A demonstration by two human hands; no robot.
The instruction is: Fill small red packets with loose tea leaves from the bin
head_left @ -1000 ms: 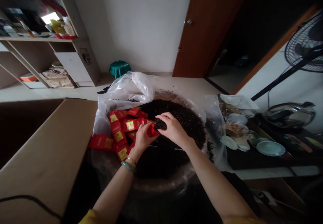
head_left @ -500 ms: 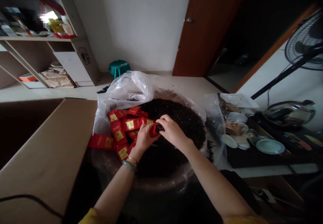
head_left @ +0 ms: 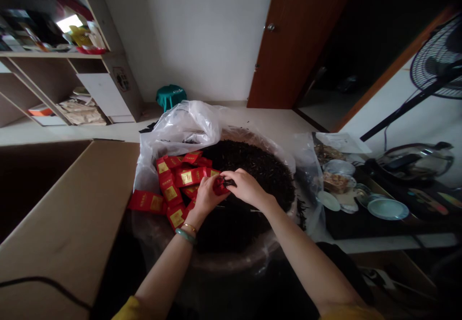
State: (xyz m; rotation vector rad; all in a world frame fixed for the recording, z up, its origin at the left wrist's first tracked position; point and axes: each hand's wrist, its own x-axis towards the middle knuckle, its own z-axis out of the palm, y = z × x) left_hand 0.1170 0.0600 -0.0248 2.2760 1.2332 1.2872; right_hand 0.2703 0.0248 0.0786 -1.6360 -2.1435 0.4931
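Observation:
My left hand is closed around a small red packet, its mouth turned toward my right hand. My right hand pinches a small clump of dark tea leaves at the packet's opening. Both hands are above a wide round basket lined with clear plastic, filled with loose dark tea leaves. Several red packets with gold labels lie in a pile on the basket's left side, close to my left hand. A bracelet and a green bangle circle my left wrist.
An open cardboard box stands on the left. To the right, a tea table bears a pale dish, a glass kettle and bagged goods. A standing fan rises behind it. A teal stool is by the wall.
My right hand has shifted slightly, and the dark leaves show more clearly at the packet's mouth. My left hand keeps its grip on the packet. The pile looks unchanged.

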